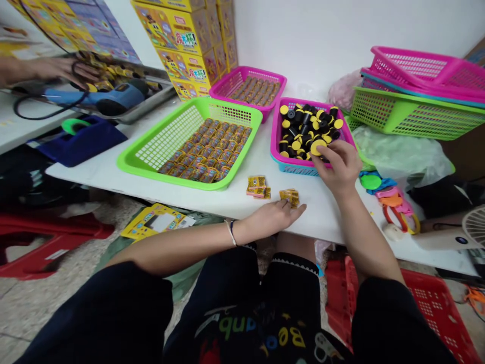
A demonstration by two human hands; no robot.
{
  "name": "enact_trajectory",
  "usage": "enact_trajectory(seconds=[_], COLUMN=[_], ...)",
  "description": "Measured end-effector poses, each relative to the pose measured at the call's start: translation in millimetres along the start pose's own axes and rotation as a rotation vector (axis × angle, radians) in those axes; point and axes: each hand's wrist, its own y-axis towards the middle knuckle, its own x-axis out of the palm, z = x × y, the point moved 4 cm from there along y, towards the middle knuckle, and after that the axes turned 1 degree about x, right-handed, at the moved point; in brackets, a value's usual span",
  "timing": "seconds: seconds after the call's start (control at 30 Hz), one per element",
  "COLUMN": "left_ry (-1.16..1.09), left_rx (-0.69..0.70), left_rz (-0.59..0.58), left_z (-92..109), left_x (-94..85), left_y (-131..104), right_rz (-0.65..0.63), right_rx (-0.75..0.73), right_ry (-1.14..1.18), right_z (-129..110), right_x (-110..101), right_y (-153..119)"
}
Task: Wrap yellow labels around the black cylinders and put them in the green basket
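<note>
My right hand point(340, 164) is closed, with thumb and fingers pinching a small black cylinder with a round yellow cap point(318, 147) at the near rim of a pink basket point(276, 134). More black cylinders with yellow caps point(306, 117) lie loosely heaped inside it. Palm down at the table's front edge, my left hand point(275, 220) has its index finger stretched out and its other fingertips touching a small pile of yellow printed labels point(290, 195). Another pile of labels point(257, 186) lies just to the left, untouched.
A green basket point(146, 144) holds rows of wrapped cylinders, with another pink basket point(278, 83) behind it. Yellow boxes point(178, 33) are stacked at the back. Stacked baskets point(409, 111), tape rolls point(394, 202) and a fan point(473, 227) stand right. Another person's hand point(62, 70) is far left.
</note>
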Motion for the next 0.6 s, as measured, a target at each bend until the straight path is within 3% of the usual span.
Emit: enact_trajectory(seconds=[0.23,0.3,0.4,0.5,0.6], left_ry=[-0.382,-0.529,-0.863,-1.19,-1.312], left_rx=[-0.25,-0.27,-0.192,-0.173,-0.26], left_rz=[0.047,0.185,0.396,0.506,0.63], left_z=[-32,-43,-53,-61,-73], left_x=[-3.5,-10.3,-30.6,-51.2,-57.8], left_y=[-3,-1,8,27,50], right_rz=[0.009,0.051,0.152,0.223,0.256], right_rx=[0.033,0.099,0.254,0.398,0.48], right_ry=[0.081,0.209,0.429,0.571,0.673], right_z=[-1,2,7,12,16], right_x=[7,8,9,11,15], right_y=[-3,-4,-7,-8,-6])
